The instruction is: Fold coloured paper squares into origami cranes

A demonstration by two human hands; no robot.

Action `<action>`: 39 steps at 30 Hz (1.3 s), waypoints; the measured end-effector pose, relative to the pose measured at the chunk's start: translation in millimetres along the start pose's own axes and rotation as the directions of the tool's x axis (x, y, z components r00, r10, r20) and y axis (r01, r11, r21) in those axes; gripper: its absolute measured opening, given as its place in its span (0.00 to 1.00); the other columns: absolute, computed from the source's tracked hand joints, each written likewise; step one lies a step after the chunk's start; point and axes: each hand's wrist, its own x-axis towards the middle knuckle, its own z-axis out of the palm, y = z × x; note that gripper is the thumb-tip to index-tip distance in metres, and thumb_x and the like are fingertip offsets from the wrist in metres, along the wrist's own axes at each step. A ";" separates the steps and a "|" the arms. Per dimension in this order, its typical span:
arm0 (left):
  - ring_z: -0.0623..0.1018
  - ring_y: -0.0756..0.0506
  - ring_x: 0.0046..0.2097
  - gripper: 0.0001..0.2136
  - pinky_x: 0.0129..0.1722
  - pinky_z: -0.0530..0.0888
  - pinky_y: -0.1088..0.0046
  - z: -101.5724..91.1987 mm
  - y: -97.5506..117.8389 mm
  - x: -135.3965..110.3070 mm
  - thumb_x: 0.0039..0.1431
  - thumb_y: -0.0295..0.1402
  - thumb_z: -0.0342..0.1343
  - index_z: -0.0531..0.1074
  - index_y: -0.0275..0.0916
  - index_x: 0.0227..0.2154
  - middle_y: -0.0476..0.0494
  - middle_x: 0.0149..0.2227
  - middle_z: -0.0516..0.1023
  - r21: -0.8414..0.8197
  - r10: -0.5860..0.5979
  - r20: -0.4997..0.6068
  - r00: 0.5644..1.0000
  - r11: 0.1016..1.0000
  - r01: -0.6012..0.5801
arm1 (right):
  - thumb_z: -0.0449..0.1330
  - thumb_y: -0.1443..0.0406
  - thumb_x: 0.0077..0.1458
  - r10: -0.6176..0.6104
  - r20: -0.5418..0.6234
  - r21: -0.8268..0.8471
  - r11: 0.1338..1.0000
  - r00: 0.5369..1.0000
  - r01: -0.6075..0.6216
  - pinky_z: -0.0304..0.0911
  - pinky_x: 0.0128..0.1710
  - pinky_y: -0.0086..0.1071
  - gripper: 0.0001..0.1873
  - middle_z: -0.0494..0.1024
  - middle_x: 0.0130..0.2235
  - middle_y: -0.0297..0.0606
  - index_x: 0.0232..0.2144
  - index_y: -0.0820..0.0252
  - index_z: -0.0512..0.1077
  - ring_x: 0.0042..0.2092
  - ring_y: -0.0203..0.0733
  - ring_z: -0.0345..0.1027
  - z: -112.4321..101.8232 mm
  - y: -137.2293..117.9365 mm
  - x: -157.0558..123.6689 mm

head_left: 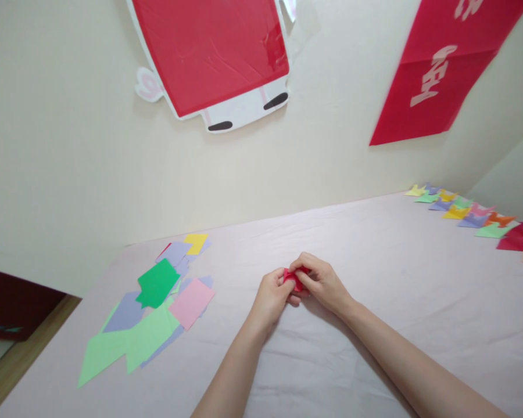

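Observation:
Between my two hands is a small piece of folded red paper (pixel 293 281), held just above the pale cloth surface (pixel 344 371). My left hand (pixel 275 291) grips its left side, with the thumb pressed on the paper and fingertips showing beneath. On its right side my right hand (pixel 320 280) pinches the paper between thumb and fingers. Much of the folded shape is covered by my fingers, so its exact form cannot be made out.
Left of my hands lies a loose pile of coloured paper sheets (pixel 159 283). Rows of small folded paper figures (pixel 473 220) stand at the far right. Behind the surface rises a wall (pixel 244 180) bearing a red-and-white cartoon cutout (pixel 218 55) and a red hanging banner (pixel 444 64).

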 end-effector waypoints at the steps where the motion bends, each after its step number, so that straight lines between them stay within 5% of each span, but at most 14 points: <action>1: 0.78 0.49 0.27 0.09 0.23 0.71 0.80 -0.2 1.0 -0.5 0.46 0.32 0.56 0.70 0.34 0.31 0.45 0.26 0.77 -0.001 -0.003 0.004 1.000 1.000 0.003 | 0.51 0.73 0.53 0.004 0.005 0.017 1.000 1.000 -0.004 0.59 0.35 0.31 0.11 0.71 0.30 0.34 0.30 0.58 0.72 0.33 0.38 0.66 -0.3 -0.4 0.2; 7: 0.78 0.50 0.27 0.11 0.24 0.71 0.81 -1.5 6.1 -4.6 0.46 0.33 0.57 0.71 0.34 0.33 0.44 0.27 0.78 -0.021 0.004 0.025 1.000 1.000 -0.003 | 0.52 0.70 0.54 0.103 0.021 0.097 0.990 0.994 -0.104 0.59 0.33 0.31 0.10 0.72 0.31 0.35 0.30 0.59 0.74 0.32 0.37 0.66 -4.7 -7.8 0.5; 15: 0.78 0.48 0.26 0.21 0.23 0.73 0.77 -3.6 -3.2 -2.5 0.54 0.50 0.58 0.72 0.33 0.35 0.41 0.27 0.79 -0.007 0.098 -0.048 0.994 0.995 -0.099 | 0.56 0.65 0.55 0.176 0.031 0.225 0.958 0.984 -0.178 0.62 0.37 0.32 0.07 0.74 0.33 0.36 0.34 0.59 0.74 0.36 0.39 0.68 -5.2 -0.4 0.7; 22: 0.76 0.51 0.23 0.14 0.24 0.74 0.78 -1.3 -13.2 -5.7 0.61 0.45 0.53 0.72 0.38 0.33 0.46 0.28 0.79 0.233 0.241 -0.197 0.950 0.953 -0.193 | 0.59 0.60 0.54 0.296 -0.011 0.303 0.911 0.955 -0.278 0.61 0.32 0.31 0.08 0.72 0.26 0.31 0.30 0.60 0.69 0.29 0.37 0.65 -2.8 1.7 0.6; 39: 0.80 0.47 0.30 0.14 0.23 0.72 0.79 -6.1 -12.4 -2.3 0.60 0.44 0.55 0.73 0.37 0.30 0.43 0.31 0.81 0.183 0.232 -0.225 0.946 0.964 -0.193 | 0.59 0.54 0.56 0.301 0.052 0.301 0.904 0.952 -0.303 0.60 0.32 0.31 0.16 0.73 0.24 0.32 0.25 0.59 0.69 0.28 0.37 0.65 -5.3 -4.1 2.2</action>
